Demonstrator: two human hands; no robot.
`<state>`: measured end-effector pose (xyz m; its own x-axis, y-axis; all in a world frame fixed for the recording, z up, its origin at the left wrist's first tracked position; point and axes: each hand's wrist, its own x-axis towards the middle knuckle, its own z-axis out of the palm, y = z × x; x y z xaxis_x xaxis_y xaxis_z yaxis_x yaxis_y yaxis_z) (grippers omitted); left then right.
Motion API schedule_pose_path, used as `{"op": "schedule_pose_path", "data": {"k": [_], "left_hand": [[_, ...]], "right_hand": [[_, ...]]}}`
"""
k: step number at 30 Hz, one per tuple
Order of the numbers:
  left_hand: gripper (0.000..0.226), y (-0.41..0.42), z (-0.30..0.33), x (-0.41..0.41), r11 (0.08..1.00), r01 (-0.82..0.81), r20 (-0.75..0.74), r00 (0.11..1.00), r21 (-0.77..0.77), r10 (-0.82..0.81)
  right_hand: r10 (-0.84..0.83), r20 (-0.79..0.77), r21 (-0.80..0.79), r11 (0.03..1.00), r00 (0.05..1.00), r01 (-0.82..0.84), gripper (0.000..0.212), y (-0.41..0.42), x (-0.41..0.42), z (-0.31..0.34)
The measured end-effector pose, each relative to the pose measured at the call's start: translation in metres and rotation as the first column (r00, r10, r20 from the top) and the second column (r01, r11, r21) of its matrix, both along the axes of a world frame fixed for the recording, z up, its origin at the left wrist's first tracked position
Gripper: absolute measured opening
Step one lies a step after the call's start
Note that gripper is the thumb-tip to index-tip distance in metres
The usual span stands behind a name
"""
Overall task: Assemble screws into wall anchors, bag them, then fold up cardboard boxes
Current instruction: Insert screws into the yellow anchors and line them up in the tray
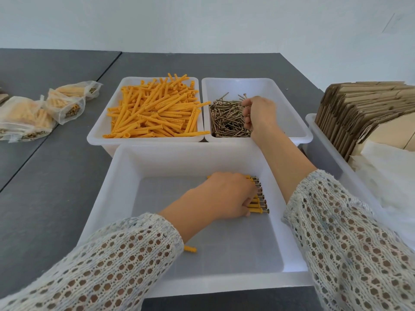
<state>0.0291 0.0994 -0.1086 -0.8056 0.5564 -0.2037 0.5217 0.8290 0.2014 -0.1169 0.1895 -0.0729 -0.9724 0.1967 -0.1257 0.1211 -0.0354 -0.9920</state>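
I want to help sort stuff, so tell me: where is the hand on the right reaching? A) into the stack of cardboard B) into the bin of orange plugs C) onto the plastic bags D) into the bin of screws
D: the right hand is curled over the pile of screws in the far right white bin, beside the bin of orange anchors, picking some up.

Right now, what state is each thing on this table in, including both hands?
Anchor bin: heaped with loose orange anchors.
Screw bin: partly filled, screws piled at its left.
Front bin: holds a row of assembled anchors and one stray anchor.
Right hand: fingers curled into the screws.
Left hand: resting on the assembled row.
Bags: filled.
Cardboard boxes: flat, stacked upright.
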Motion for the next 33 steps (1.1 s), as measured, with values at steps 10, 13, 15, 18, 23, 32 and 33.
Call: {"op": "schedule_pose_path", "data": {"k": [10,13,15,18,23,32,33], "left_hand": [[0.023,-0.003,-0.006,-0.006,0.999,0.010,0.005,1.000,0.051,-0.011],[0.026,-0.005,0.002,-0.007,0.993,0.007,-0.087,0.996,0.117,0.003],[0.028,-0.008,0.013,-0.009,0.979,0.000,-0.204,0.978,0.204,0.043],[0.022,-0.018,0.032,-0.010,0.921,0.011,-0.391,0.907,0.391,0.155],[0.014,-0.050,0.048,-0.019,0.865,-0.133,-0.590,0.681,0.484,0.434],[0.031,-0.085,0.027,-0.038,0.817,-0.475,-0.495,0.651,0.326,0.576],[0.026,-0.085,0.026,-0.040,0.816,-0.477,-0.498,0.647,0.326,0.577]], "right_hand": [[0.020,-0.024,0.119,0.993,1.000,-0.017,0.032,-0.002,-0.002,-0.003],[0.043,-0.020,0.190,0.981,0.999,-0.038,0.030,-0.002,-0.002,-0.006],[0.059,-0.026,0.254,0.966,0.998,-0.051,0.027,-0.003,-0.003,-0.008],[0.097,-0.079,0.391,0.919,0.992,-0.058,0.020,-0.005,-0.002,-0.011],[0.109,-0.092,0.458,0.887,0.990,-0.055,0.018,-0.006,-0.002,-0.012],[0.142,-0.002,0.623,0.774,0.990,-0.110,0.016,-0.006,-0.008,-0.017],[0.164,0.017,0.673,0.727,0.986,-0.133,0.018,-0.006,-0.008,-0.018]]}}
